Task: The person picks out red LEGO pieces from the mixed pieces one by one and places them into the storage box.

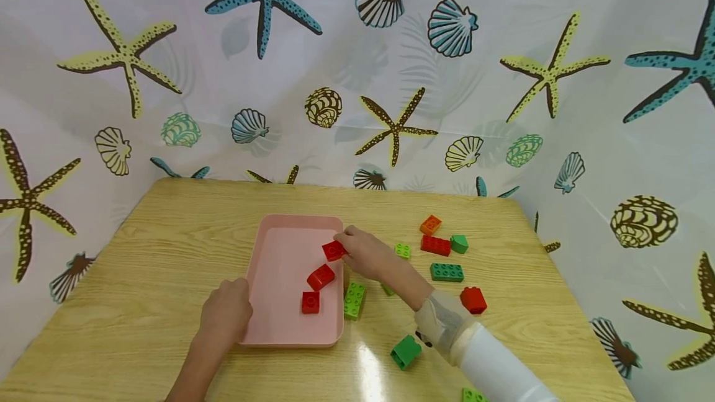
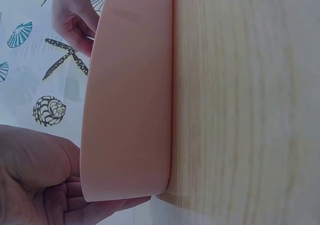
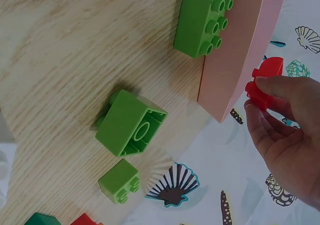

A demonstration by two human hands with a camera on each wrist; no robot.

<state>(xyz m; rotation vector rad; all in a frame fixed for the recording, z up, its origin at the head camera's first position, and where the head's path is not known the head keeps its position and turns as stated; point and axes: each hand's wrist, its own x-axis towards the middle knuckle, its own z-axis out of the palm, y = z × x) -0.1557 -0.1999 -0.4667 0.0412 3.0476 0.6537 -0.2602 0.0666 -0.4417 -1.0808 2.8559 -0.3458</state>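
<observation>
My right hand (image 1: pixel 365 254) pinches a red toy building brick (image 1: pixel 333 251) between thumb and fingers, above the right rim of a pink tray (image 1: pixel 276 265). In the right wrist view this brick (image 3: pixel 270 72) has a rounded side and studs facing the tray. Inside the tray are a red brick with a curved side (image 1: pixel 321 278) and a small square red brick (image 1: pixel 310 303). At the tray's left side my left hand (image 1: pixel 226 310) grips the edge, its fingers curled against the wall in the left wrist view.
Right of the tray lie a long light green brick (image 1: pixel 354 301), a small light green one (image 1: pixel 402 250), a dark green one (image 1: pixel 446 272), red ones (image 1: pixel 436 245), (image 1: pixel 473 300) and an orange brick (image 1: pixel 431 224). A green brick (image 1: pixel 406 352) lies near the front. Patterned cloth surrounds the wooden table (image 1: pixel 167 247).
</observation>
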